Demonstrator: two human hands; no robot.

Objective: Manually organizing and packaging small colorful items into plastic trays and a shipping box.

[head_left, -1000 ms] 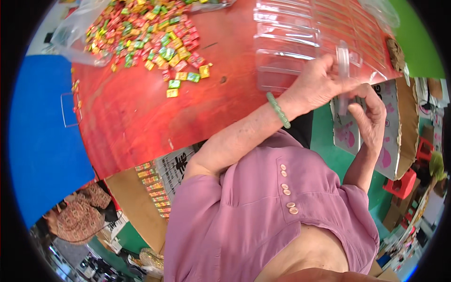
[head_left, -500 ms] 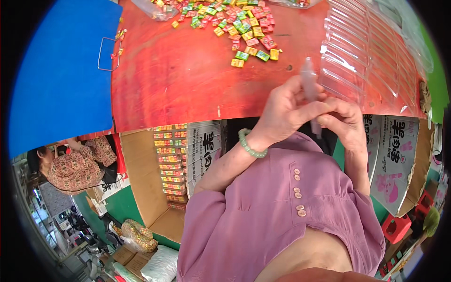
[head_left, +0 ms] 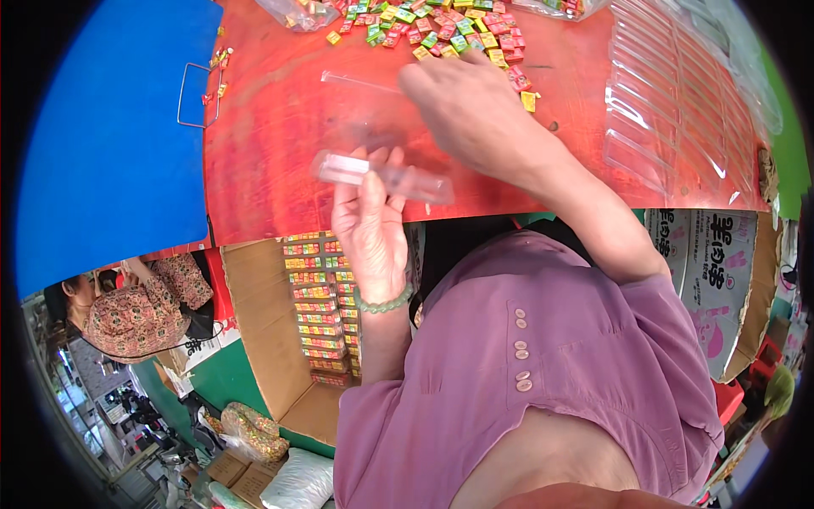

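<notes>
A long, narrow clear plastic case (head_left: 428, 185) lies across the fingers of my left hand (head_left: 373, 212), which is closed on it above the front of the red table. The case is blurred, and a pale patch shows at its left end. My right hand (head_left: 462, 106) is farther out, back up, at the near edge of a pile of small red, yellow and green boxes (head_left: 441, 21). Its fingertips are hidden under the hand, so whether they hold a box does not show. Left of it, a thin clear plastic edge (head_left: 356, 82) shows over the tabletop.
Clear ribbed trays (head_left: 653, 119) are stacked on the right of the red table (head_left: 271, 136). Bags with small boxes (head_left: 297, 13) lie at the far side. Below the edge stands a carton holding packed rows (head_left: 318, 297). Another person (head_left: 140, 310) sits at left by a blue panel (head_left: 119, 119).
My hands have parted. The left has moved left with the clear case, now lying crosswise; the right has reached forward to the pile of small boxes.
</notes>
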